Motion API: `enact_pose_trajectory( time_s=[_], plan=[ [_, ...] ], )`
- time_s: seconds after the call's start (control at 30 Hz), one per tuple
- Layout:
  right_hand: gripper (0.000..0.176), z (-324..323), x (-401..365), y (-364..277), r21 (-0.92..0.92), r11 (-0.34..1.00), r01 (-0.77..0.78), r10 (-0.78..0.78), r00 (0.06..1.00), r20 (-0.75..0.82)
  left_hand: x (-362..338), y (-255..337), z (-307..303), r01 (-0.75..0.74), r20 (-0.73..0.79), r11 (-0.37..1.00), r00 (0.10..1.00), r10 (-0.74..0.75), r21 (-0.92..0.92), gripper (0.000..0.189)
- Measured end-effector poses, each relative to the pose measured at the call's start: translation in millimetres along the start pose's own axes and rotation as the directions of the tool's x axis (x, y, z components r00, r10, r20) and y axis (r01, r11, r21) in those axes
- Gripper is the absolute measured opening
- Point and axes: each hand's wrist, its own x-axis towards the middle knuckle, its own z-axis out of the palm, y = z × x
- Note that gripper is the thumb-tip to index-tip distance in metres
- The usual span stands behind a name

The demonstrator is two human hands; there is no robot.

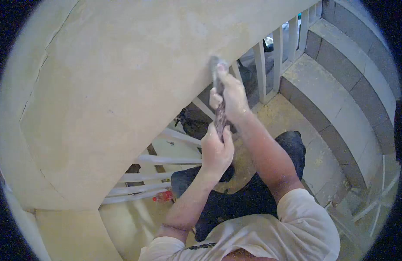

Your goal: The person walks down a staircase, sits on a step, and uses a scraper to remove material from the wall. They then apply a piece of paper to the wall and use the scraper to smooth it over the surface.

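Both my hands grip one long, narrow tool [219, 116] with a dark mottled handle. My right hand [231, 96] holds it high up, close to its grey head [216, 66]. That head presses against the edge of a smooth beige plastered surface [122, 87] overhead. My left hand [216, 150] clasps the lower end of the handle. Both forearms are dusty. I wear a white shirt and dark trousers.
White balusters [277, 58] of a stair railing run from lower left to upper right. Curved concrete steps [340, 91] rise at the right. A red and white object [164, 196] lies on the floor below the railing. Dark items [192, 122] sit beyond the balusters.
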Motion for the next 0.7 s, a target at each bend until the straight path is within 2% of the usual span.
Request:
enact_pose_trajectory(
  time_s=[0.03, 0.07, 0.1, 0.17, 0.23, 0.27, 0.3, 0.37, 0.4, 0.47, 0.5, 0.57, 0.6, 0.63, 0.67, 0.7],
  plan=[
    [0.035, 6, -6, 2, -0.075, 0.997, 0.013, -0.011, 1.000, 0.023, -5, -6, 1, -0.082, -0.086, 0.996, 0.993, 0.079, -0.039, 0.025],
    [0.036, 15, -12, 7, -0.090, 0.996, -0.003, 0.008, 0.998, 0.054, -13, -7, -2, -0.107, -0.101, 0.982, 0.991, 0.091, -0.158, 0.029],
    [0.037, 19, -20, 7, -0.103, 0.992, -0.069, 0.075, 0.996, 0.053, -9, -8, -3, -0.116, -0.098, 0.980, 0.990, 0.101, -0.164, 0.029],
    [0.034, 17, -14, 6, -0.028, 0.999, -0.017, 0.018, 0.999, 0.049, -8, -3, -16, -0.002, -0.025, 0.994, 1.000, 0.000, -0.108, 0.027],
    [0.034, 16, 2, -7, 0.112, 0.994, 0.007, -0.009, 1.000, 0.014, 10, 16, -24, -0.018, -0.019, 0.999, 1.000, 0.017, -0.042, 0.025],
    [0.035, 21, 6, -13, 0.103, 0.991, 0.080, -0.073, 0.995, -0.074, 18, 26, -24, 0.010, 0.032, 1.000, 0.999, -0.010, -0.021, 0.024],
    [0.035, 16, 7, -6, 0.102, 0.992, 0.074, -0.066, 0.995, -0.073, 21, 31, -24, 0.034, 0.083, 0.999, 0.996, -0.034, 0.002, 0.023],
    [0.035, 6, 3, 3, -0.019, 0.998, 0.056, -0.056, 0.998, 0.025, 7, 10, -14, 0.004, 0.037, 1.000, 0.999, -0.004, -0.010, 0.022],
    [0.037, 10, -6, 6, -0.046, 0.998, -0.035, 0.032, 0.998, -0.062, 0, 4, -14, -0.025, 0.006, 0.999, 1.000, 0.026, -0.021, 0.021],
    [0.037, 13, 4, -8, 0.025, 1.000, 0.013, -0.012, 0.999, -0.035, 8, 8, -19, -0.080, -0.001, 0.997, 0.997, 0.080, 0.006, 0.022],
    [0.037, 13, 6, -12, 0.075, 0.996, 0.039, -0.039, 0.999, -0.001, 16, 22, -21, -0.066, -0.004, 0.998, 0.998, 0.066, 0.011, 0.022],
    [0.037, 8, 1, -9, 0.056, 0.998, -0.004, 0.003, 1.000, 0.016, 27, 42, -23, 0.097, 0.109, 0.993, 0.989, -0.103, 0.061, 0.022],
    [0.037, 6, -3, -9, 0.040, 0.999, -0.024, 0.023, 0.999, 0.034, 17, 38, -18, 0.003, 0.063, 1.000, 0.998, -0.004, 0.025, 0.021],
    [0.037, 5, -4, -14, 0.024, 0.999, -0.032, 0.031, 0.998, 0.056, 8, 35, -14, -0.007, 0.056, 1.000, 0.998, 0.006, 0.026, 0.021],
    [0.035, 10, -12, -13, -0.002, 0.992, -0.126, 0.126, 0.992, 0.019, -3, 30, -13, -0.024, 0.021, 1.000, 1.000, 0.023, 0.009, 0.021],
    [0.035, 15, -17, -18, -0.009, 0.994, -0.106, 0.106, 0.994, 0.003, -8, 27, -13, -0.041, -0.005, 0.999, 0.999, 0.041, -0.001, 0.021]
  ],
)
